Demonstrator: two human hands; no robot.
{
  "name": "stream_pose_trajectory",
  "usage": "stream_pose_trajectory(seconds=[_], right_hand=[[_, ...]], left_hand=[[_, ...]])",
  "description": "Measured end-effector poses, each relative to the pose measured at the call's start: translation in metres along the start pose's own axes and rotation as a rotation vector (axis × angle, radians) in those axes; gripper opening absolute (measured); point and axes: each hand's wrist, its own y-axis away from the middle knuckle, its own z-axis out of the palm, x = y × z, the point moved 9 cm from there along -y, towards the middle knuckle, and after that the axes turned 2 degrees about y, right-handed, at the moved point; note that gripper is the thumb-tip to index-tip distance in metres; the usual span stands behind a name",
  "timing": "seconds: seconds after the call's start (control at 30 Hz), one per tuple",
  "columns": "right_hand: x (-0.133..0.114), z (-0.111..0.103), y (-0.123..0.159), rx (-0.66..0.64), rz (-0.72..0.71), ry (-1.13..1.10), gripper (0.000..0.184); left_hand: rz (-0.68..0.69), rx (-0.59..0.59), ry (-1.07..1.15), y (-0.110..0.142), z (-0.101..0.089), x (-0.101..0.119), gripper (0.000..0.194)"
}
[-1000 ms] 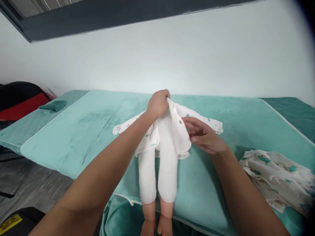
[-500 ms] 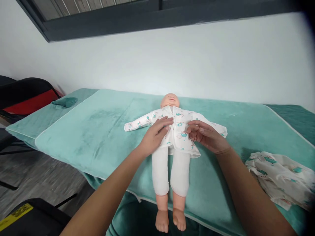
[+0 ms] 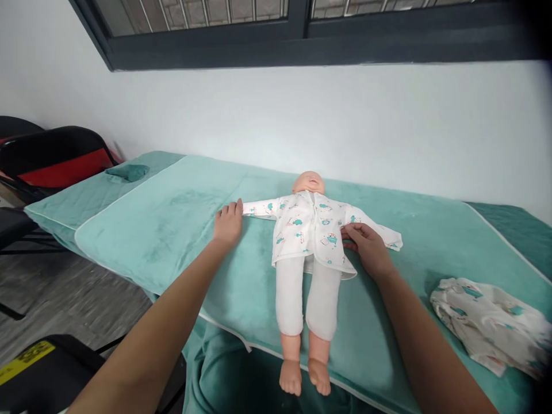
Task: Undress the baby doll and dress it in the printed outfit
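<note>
I judge the step in hand to be straightening a printed jacket (image 3: 295,230) on a doll (image 3: 309,183), which lies face up with its head toward the far edge of the surface (image 3: 150,230) and its feet jutting past the near edge. My left grip (image 3: 228,224) is at the cuff of the outstretched sleeve, fingers bent over it; my right grip (image 3: 366,244) has thumb and fingertips against the jacket's side, below the other sleeve. I can't tell whether either is pinching cloth. As I see it, the next move calls for a light tug, keeping the doll from sliding toward that near edge. The left hand covers the cuff, both sleeve ends conceal the doll's hands, I can't make out any front fasteners, and a crumpled printed cloth (image 3: 487,322) near the right end blurs toward my view's border.
</note>
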Motion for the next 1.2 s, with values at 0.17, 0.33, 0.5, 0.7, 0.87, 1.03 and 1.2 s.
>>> stream_pose_trajectory(seconds=[0.17,0.33,0.5,0.7,0.87,1.03,1.2], right_hand=[[-0.011,-0.003,0.008,0.052,-0.125,0.296,0.045],[-0.016,0.026,0.031,-0.235,-0.181,0.562,0.053],[-0.008,0.033,0.055,-0.346,-0.112,0.495,0.050],[-0.013,0.028,0.087,-0.276,-0.190,0.529,0.045],[0.001,0.028,0.122,-0.223,-0.237,0.746,0.038],[0.008,0.022,0.160,-0.078,-0.272,0.818,0.043],[0.010,0.019,0.189,0.051,-0.254,0.732,0.042]], left_hand=[[-0.102,0.000,-0.037,-0.013,0.008,-0.015,0.065],[-0.210,0.031,0.011,-0.010,0.013,-0.028,0.061],[-0.246,0.066,0.158,0.003,0.012,-0.032,0.057],[-0.269,0.090,0.237,0.022,0.012,-0.033,0.054],[-0.234,0.121,0.289,0.047,0.006,-0.027,0.048],[-0.213,0.155,0.329,0.064,0.000,-0.021,0.046],[-0.220,0.216,0.391,0.065,-0.007,-0.026,0.045]])
